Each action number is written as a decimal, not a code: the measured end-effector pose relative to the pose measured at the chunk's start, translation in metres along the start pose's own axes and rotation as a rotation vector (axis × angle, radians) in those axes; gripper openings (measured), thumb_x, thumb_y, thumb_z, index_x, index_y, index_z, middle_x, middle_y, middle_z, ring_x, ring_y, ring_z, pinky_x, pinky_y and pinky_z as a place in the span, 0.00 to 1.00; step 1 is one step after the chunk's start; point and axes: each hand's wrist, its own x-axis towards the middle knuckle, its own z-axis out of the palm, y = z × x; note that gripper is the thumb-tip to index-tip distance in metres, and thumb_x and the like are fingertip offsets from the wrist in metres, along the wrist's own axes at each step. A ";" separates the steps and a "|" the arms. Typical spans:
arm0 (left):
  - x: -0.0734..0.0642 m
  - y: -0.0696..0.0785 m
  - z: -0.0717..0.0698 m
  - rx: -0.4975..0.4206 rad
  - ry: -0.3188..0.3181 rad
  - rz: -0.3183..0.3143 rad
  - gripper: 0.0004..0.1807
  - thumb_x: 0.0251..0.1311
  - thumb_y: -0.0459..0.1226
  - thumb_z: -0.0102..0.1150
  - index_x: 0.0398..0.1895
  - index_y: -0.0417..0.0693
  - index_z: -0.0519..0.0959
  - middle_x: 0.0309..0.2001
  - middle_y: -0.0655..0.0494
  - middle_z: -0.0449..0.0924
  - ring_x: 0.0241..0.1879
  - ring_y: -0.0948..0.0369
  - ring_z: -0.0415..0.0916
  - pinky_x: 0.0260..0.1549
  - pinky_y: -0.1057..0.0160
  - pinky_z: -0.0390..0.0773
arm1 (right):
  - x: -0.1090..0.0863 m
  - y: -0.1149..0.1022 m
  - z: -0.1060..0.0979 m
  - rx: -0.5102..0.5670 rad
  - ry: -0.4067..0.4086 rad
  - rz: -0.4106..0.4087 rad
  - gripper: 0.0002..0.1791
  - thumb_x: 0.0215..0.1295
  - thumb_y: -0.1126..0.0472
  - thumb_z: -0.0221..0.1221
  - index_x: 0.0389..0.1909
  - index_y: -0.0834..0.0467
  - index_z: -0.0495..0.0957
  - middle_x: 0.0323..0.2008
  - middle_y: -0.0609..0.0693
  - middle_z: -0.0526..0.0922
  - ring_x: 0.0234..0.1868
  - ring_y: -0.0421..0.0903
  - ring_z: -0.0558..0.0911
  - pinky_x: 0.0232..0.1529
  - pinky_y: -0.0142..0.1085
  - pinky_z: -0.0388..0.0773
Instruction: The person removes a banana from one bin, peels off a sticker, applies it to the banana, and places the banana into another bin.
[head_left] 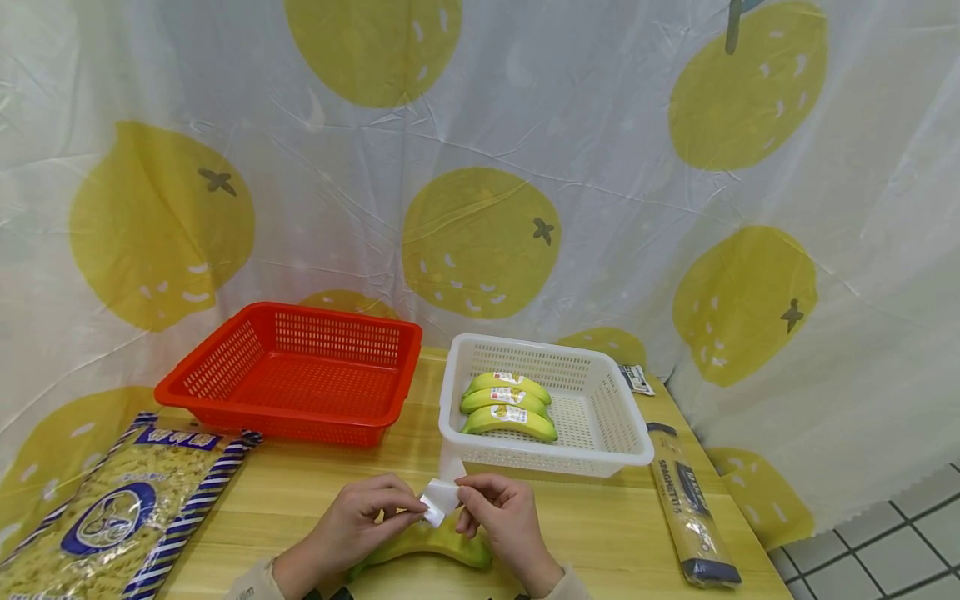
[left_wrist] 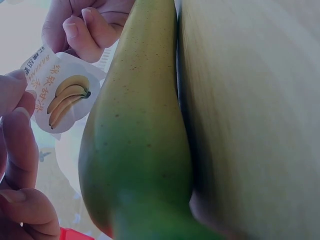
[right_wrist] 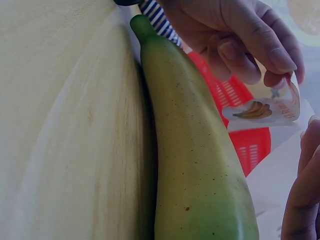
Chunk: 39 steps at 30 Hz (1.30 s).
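A yellow-green banana (head_left: 431, 543) lies on the table right below both hands. Above it, my left hand (head_left: 367, 518) pinches the edge of a white sticker (left_wrist: 67, 95) printed with bananas and lettering. The sticker (right_wrist: 260, 111) bends away from a pale backing strip (head_left: 452, 465) in the right wrist view. My right hand (head_left: 504, 521) pinches that strip beside the sticker, thumb and forefinger together. Speckles cover the banana's skin (left_wrist: 137, 115), and its green stem end (right_wrist: 142, 27) shows in the right wrist view.
A white basket (head_left: 600, 417) holds three labelled bananas (head_left: 510, 421). To its left stands a red basket (head_left: 300, 417). A large pasta bag (head_left: 120, 508) lies at the left, a spaghetti pack (head_left: 690, 508) at the right. A lemon-print curtain (head_left: 480, 125) hangs behind the table.
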 end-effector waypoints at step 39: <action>-0.002 0.001 -0.001 0.001 -0.001 -0.057 0.19 0.50 0.20 0.73 0.41 0.48 0.87 0.37 0.54 0.86 0.26 0.65 0.75 0.24 0.78 0.73 | 0.001 0.002 -0.003 -0.010 0.022 -0.016 0.13 0.71 0.63 0.64 0.46 0.72 0.84 0.29 0.82 0.78 0.21 0.39 0.83 0.23 0.29 0.80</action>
